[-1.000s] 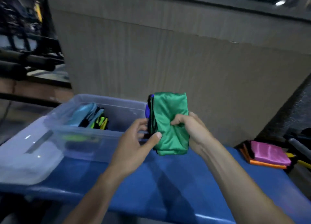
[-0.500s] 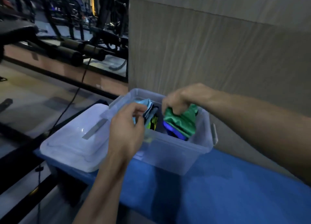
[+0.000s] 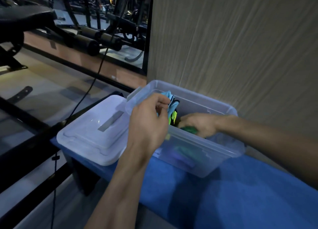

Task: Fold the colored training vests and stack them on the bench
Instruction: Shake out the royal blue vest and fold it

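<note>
Both our hands are in the bin [image 3: 223, 153] on the bench [image 3: 240, 194]: left hand [image 3: 148, 123] pinches the blue vest [image 3: 169, 102] aside, right hand [image 3: 200, 123] presses the green vest [image 3: 189, 129] down, so next we probably release and withdraw.

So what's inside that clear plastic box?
Folded vests: a light blue one pinched by the left hand, a neon yellow one, and a green one under the right hand. The box bottom is hidden.
</note>
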The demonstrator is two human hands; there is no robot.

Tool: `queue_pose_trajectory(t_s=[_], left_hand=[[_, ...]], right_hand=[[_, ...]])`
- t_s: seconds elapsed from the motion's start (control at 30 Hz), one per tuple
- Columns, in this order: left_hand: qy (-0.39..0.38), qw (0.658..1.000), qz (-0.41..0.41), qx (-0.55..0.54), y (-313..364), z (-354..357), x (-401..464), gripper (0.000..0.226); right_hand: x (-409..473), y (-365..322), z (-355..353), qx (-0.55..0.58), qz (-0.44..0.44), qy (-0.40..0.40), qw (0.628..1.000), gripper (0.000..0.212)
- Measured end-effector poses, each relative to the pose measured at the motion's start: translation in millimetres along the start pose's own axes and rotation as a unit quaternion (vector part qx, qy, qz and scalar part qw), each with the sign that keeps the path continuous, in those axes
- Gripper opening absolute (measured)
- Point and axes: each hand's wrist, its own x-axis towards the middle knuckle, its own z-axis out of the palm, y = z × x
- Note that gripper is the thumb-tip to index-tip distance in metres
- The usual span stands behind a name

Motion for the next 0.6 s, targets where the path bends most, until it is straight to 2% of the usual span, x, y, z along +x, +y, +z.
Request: queue_pose_trajectory(t_s=[0.07, 0.13, 0.2, 0.27, 0.33, 0.43, 0.47, 0.53, 0.6], left_hand=[[-0.014, 1.000, 0.005, 0.024, -0.8, 1.0, -2.8, 0.028], [-0.020, 0.999, 0.013, 0.043, -2.3, 2.5, -4.6, 0.028], [-0.026, 0.998, 0.016, 0.050, -2.5, 4.6, -6.4, 0.027], [-0.029, 0.997, 0.025, 0.061, -2.2, 6.7, -8.3, 0.026], [-0.033, 0.996, 0.035, 0.071, -1.3, 9.4, -9.5, 0.025], [-0.039, 0.995, 0.035, 0.081, -0.1, 14.7, -8.9, 0.025], [-0.042, 0.995, 0.037, 0.087, 0.5, 15.9, -9.3, 0.026], [-0.047, 0.993, 0.053, 0.099, 1.2, 17.4, -10.5, 0.026], [-0.049, 0.990, 0.074, 0.108, 0.8, 18.3, -12.6, 0.026]], right_hand=[[-11.9, 0.1, -2.7, 0.022, 0.097, -0.015, 0.995, 0.082], [-19.3, -4.8, 2.7, 0.052, 0.205, -0.100, 0.972, 0.097], [-14.9, -4.8, 9.7, 0.098, 0.229, -0.141, 0.958, 0.131], [-4.5, 0.6, 18.9, 0.109, 0.208, -0.139, 0.962, 0.150], [-0.2, -1.4, 18.9, 0.101, 0.195, -0.131, 0.967, 0.147], [-0.3, -15.6, 14.7, 0.045, 0.177, -0.139, 0.973, 0.120], [1.4, -17.1, 13.6, 0.041, 0.176, -0.134, 0.974, 0.118], [2.1, -16.1, 11.8, 0.062, 0.183, -0.132, 0.972, 0.135], [1.9, -13.0, 10.5, 0.087, 0.218, -0.150, 0.961, 0.135]])
